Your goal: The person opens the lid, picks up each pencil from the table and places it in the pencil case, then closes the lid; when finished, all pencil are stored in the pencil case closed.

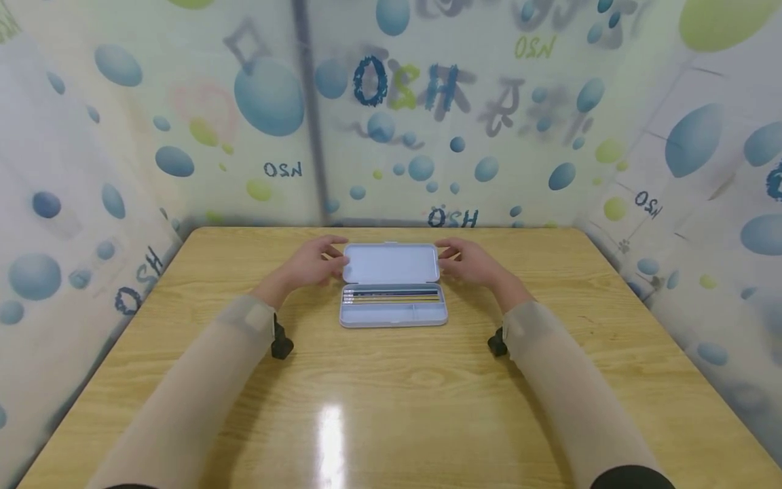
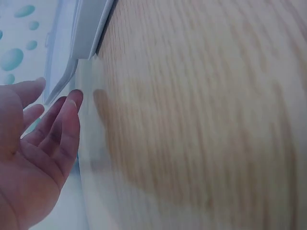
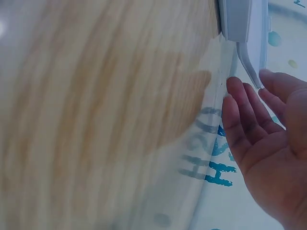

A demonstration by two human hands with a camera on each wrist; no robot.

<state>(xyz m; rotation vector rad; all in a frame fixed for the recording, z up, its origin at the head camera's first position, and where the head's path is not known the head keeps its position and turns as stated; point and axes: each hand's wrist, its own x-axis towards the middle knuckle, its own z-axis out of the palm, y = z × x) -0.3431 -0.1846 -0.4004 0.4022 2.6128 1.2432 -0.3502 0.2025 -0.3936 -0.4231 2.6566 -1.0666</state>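
Note:
A pale blue-white pencil case (image 1: pixel 394 319) lies on the table with its lid (image 1: pixel 391 263) raised at the back. Several pencils (image 1: pixel 391 296), dark and yellow, lie in its rear compartment. My left hand (image 1: pixel 311 261) is at the lid's left edge, fingers loosely extended, thumb tip at the edge. At the opposite edge my right hand (image 1: pixel 470 261) mirrors it. In the left wrist view, the lid's corner (image 2: pixel 60 88) comes between thumb and fingers (image 2: pixel 70 127). The right wrist view likewise has the lid's corner (image 3: pixel 250 72) beside the thumb and fingertips.
The wooden table (image 1: pixel 421 401) extends around the case, its back edge close behind the lid. A patterned wall covering (image 1: pixel 391 163) with blue and green spots encloses the back and sides. A bright light reflection lies on the tabletop toward the front.

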